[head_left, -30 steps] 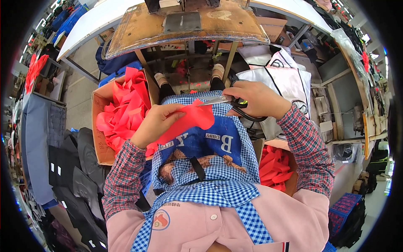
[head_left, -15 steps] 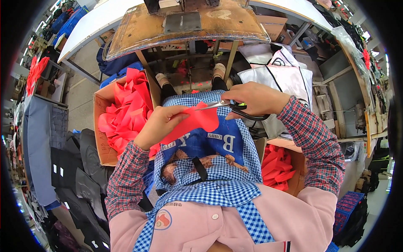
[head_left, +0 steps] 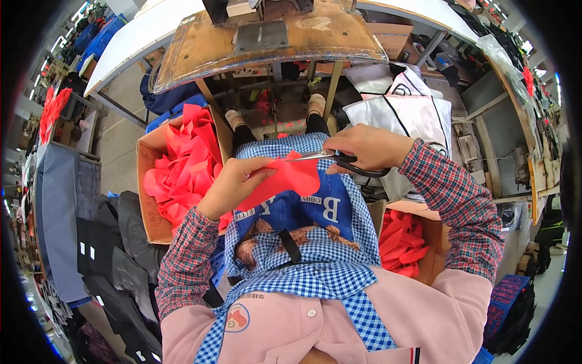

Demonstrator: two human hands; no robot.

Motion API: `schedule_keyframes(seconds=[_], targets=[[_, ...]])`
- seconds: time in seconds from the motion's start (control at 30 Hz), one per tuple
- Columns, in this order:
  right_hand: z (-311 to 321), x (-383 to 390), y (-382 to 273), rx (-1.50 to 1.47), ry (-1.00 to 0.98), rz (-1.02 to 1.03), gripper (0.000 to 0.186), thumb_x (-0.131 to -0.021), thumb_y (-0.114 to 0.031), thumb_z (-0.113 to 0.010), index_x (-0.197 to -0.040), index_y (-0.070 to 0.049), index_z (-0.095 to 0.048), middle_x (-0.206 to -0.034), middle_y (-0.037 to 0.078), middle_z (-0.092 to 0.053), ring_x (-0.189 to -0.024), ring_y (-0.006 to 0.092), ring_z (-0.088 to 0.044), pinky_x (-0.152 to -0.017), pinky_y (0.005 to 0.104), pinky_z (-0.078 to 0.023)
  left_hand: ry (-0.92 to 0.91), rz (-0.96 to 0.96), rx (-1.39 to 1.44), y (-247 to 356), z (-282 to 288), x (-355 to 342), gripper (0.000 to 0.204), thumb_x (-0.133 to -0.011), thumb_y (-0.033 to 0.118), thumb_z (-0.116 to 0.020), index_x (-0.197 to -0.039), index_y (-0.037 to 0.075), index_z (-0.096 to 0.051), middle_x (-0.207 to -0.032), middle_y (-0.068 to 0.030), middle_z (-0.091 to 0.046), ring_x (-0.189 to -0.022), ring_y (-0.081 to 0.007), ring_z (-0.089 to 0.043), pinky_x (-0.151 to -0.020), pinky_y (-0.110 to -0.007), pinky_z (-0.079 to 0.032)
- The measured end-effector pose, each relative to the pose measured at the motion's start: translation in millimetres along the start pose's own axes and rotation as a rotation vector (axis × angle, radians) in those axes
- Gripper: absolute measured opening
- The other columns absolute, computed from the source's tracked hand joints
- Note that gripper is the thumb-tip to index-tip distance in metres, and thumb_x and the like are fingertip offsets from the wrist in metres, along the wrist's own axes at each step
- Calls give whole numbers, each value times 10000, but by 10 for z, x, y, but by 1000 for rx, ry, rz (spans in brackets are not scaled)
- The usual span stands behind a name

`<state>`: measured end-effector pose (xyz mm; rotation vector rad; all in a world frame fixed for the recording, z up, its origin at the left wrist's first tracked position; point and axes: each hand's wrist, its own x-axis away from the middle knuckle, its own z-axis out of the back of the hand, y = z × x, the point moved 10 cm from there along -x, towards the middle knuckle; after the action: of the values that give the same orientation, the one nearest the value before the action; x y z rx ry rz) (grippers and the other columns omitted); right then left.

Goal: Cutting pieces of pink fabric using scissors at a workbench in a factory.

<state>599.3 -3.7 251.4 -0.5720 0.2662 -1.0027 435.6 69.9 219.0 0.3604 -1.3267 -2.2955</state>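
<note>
Over my lap, my left hand pinches a red fabric piece between thumb and fingers. My right hand is closed around the dark handles of a pair of scissors. The metal blades point left and lie at the upper edge of the red piece; whether they are closed on the cloth I cannot tell. Below the piece, a blue printed cloth covers the lap of my checked apron.
A cardboard box heaped with red fabric pieces stands at my left; another box with red pieces is at my right. Ahead is a worn wooden table. Black panels lie at left, white-grey bags at right.
Both hands, the scissors and the red piece have shifted slightly down in the picture. My grips on the scissors and the piece look the same.
</note>
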Motion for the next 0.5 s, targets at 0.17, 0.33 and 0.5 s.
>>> schedule_keyframes(seconds=[0.17,0.33,0.5], targets=[[52,27,-38,-7,43,37,399,-912,-393,-711,-988,-16,-606,-813,195,-626,-780,415,-620,-664,462,-480,-19,15,-17,10,-19,-3,226,-936,58,-653,-1151,2,-693,-960,-127,-750,-871,-154,-713,-771,-274,-537],[28,21,10,-27,-33,-22,388,-913,-400,-711,-963,-30,-606,-758,187,-614,-725,417,-615,-624,459,-468,34,-33,-30,58,27,-17,211,-927,49,-656,-1129,0,-695,-930,-130,-745,-839,-153,-714,-744,-277,-537],[73,-4,-11,-20,-54,-17,421,-913,-452,-694,-945,-41,-607,-733,178,-607,-707,415,-612,-613,459,-465,34,-33,-44,68,28,-22,202,-925,49,-657,-1118,0,-694,-924,-137,-741,-827,-159,-716,-731,-279,-537]])
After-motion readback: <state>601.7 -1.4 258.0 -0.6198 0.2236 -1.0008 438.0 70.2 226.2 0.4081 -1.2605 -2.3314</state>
